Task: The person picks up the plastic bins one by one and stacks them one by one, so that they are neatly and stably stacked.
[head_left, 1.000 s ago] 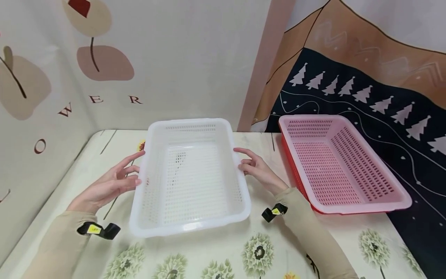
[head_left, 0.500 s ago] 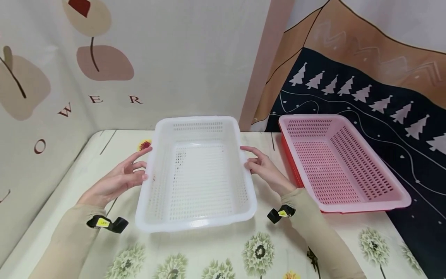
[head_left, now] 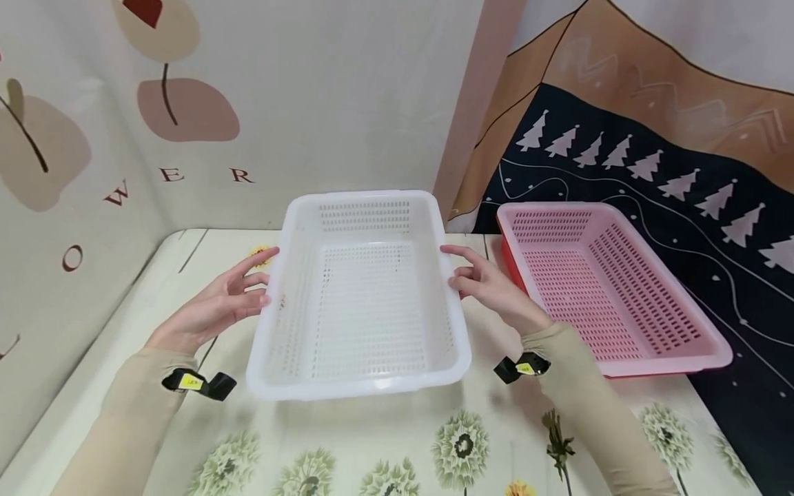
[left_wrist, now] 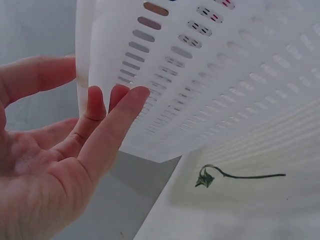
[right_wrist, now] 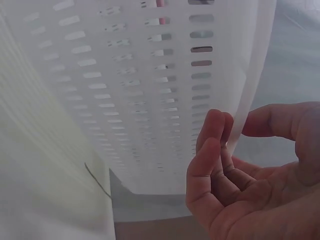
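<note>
Gripping the white basket from both sides, your hands hold it squarely between them, so any shift of it turns on how that span lines up with the stack at your right. Your left hand pinches the left rim, fingers bent and only slightly parted, some tucked beneath the lip against the slotted wall. Your right hand mirrors it on the right rim, with a similarly narrow, curled hold. Judging by its shape, the basket's long axis runs away from you, roughly across the line joining your hands, though foreshortening makes that less than certain. Its shadow and the wrist views suggest that it is raised above the tabletop. Off to the right, the pink basket rests in a red basket, its long axis also running away but slanting rightward at the near end. Your right hand is the nearer one, just beside that stack's left side in the head view, while your left is well apart from it.
</note>
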`<state>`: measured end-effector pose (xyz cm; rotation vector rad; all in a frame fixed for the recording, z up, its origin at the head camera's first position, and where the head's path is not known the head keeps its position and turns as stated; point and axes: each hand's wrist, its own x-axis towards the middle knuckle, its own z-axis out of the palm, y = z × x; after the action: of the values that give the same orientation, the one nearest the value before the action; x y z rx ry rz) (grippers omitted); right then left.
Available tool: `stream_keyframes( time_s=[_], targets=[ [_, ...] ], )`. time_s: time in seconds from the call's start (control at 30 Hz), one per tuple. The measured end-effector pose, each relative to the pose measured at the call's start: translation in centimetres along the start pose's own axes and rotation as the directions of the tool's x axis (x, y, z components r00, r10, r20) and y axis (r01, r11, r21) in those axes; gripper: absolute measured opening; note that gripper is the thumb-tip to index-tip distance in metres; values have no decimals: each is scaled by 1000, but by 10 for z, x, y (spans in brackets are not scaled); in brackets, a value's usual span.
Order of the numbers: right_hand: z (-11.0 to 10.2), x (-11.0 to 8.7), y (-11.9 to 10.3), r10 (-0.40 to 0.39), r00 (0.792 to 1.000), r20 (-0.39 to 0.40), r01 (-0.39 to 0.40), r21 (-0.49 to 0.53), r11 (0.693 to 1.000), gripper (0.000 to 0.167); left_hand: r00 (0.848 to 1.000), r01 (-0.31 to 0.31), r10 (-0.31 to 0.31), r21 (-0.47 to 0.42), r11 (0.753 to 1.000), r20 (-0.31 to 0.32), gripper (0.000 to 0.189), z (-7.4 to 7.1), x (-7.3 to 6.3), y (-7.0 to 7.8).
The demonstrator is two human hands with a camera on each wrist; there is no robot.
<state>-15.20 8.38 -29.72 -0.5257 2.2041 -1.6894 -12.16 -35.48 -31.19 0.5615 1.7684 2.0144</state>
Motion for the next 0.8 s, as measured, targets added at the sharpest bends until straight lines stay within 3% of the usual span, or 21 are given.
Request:
stream_keyframes(
  time_s=[0.33,0.6,0.8],
  targets=[
    [-17,-12,-4,-36,999,6,36,-34,999,57,999,-20,21,-20,1000,42,75,10,15,7],
    [-25,-22,-6,-61,997,-55,57,-77,995,55,999,-28,29,-36,999,41,76,20,20,9],
    [-34,-32,-7,-46,996,-78,37,-102,994,54,999,0,1,-21,1000,34,75,29,28,12]
  ],
)
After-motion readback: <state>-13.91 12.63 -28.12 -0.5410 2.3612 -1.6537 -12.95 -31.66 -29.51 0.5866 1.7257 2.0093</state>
